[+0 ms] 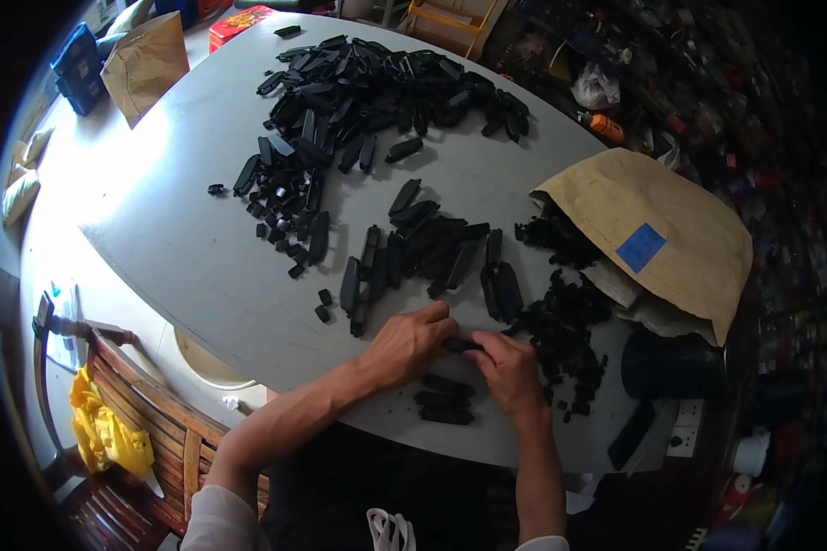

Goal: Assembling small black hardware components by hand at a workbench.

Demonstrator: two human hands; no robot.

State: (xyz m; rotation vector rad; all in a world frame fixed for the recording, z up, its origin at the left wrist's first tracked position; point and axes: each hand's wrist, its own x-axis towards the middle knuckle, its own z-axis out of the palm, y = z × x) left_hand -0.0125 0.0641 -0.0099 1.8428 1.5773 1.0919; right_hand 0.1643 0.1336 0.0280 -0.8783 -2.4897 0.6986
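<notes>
Over the near part of the grey table, my left hand [410, 343] and my right hand [509, 367] meet around a black elongated plastic piece [460, 345]. Both hands are closed on it, the left fingers wrapping its left end and the right thumb pressing its right end. Fingers hide much of its shape. Just below my hands, several similar black pieces [446, 401] lie side by side near the table's front edge. Beyond my fingers spreads a middle group of long black plastic pieces [432, 250]. Right of my right hand is a heap of tiny black parts [565, 340].
A large pile of black pieces [368, 87] covers the table's far part, with small black blocks [285, 207] beside it. An open brown paper sack [680, 230] lies at the right. A wooden chair [170, 404] with a yellow bag [106, 427] stands at left.
</notes>
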